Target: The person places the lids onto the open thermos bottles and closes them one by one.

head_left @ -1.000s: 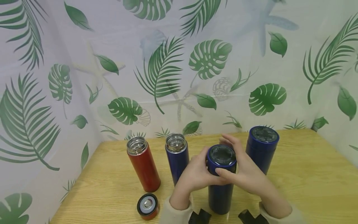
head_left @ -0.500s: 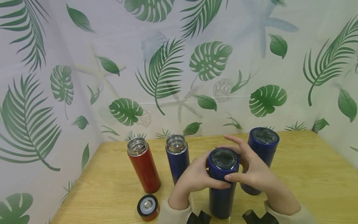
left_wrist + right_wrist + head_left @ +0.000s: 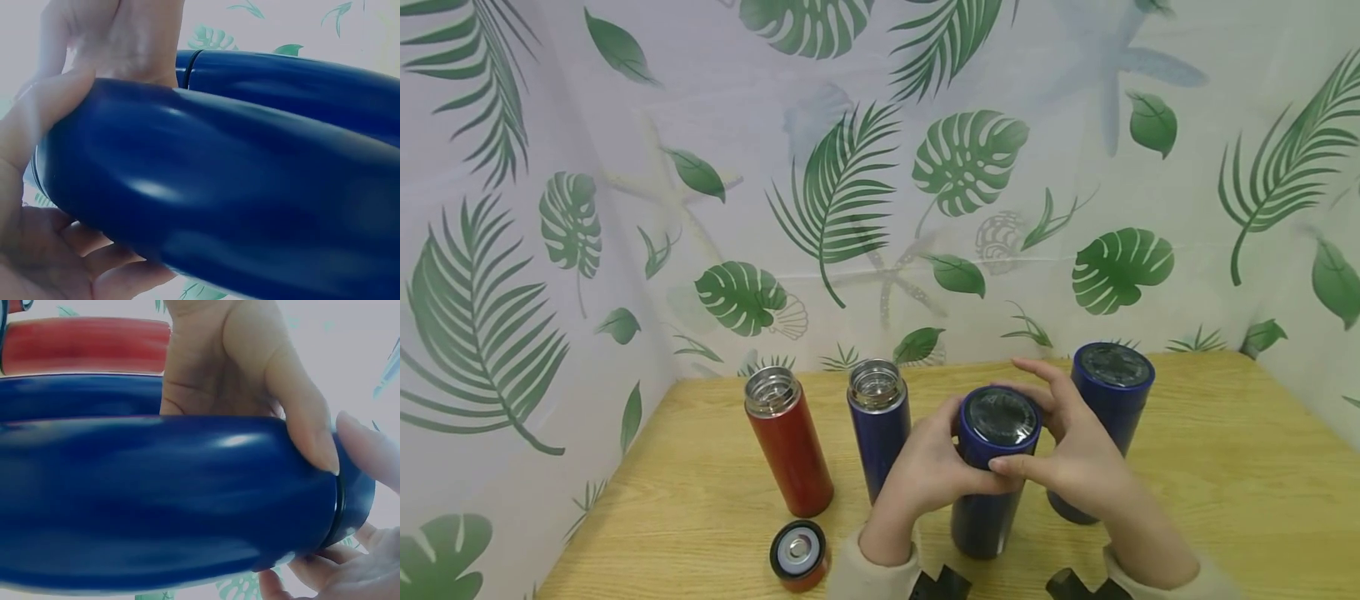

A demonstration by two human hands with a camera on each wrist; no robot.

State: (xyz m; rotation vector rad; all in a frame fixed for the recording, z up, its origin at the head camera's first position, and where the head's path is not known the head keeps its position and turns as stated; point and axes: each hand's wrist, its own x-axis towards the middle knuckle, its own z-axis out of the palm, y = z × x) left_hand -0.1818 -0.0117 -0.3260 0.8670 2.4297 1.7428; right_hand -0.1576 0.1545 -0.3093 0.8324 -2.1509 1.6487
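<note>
A dark blue thermos bottle [image 3: 987, 521] stands in front of me, tilted slightly, with its black-topped lid [image 3: 1002, 417] on. My left hand [image 3: 928, 467] grips the bottle's body just under the lid, thumb across the near side. On the lid, the thumb and fingers of my right hand [image 3: 1086, 467] pinch the rim, the index finger raised. In the right wrist view a thin dark seam separates lid and body [image 3: 156, 494], with the left thumb right below it. The far-side fingers are partly hidden by the bottle in the head view.
Another lidded blue thermos [image 3: 1112, 400] stands close behind the right hand. To the left are an uncapped blue thermos [image 3: 878, 442] and an uncapped red one [image 3: 792, 458]. A red lid [image 3: 800, 557] lies upside down on the wooden table [image 3: 700, 483]. Behind hangs a leaf-patterned cloth [image 3: 865, 250].
The bottle's base has shifted away from me and a little left since half a second ago. The right thumb has moved left along the lid's near side. Both hands keep their grip.
</note>
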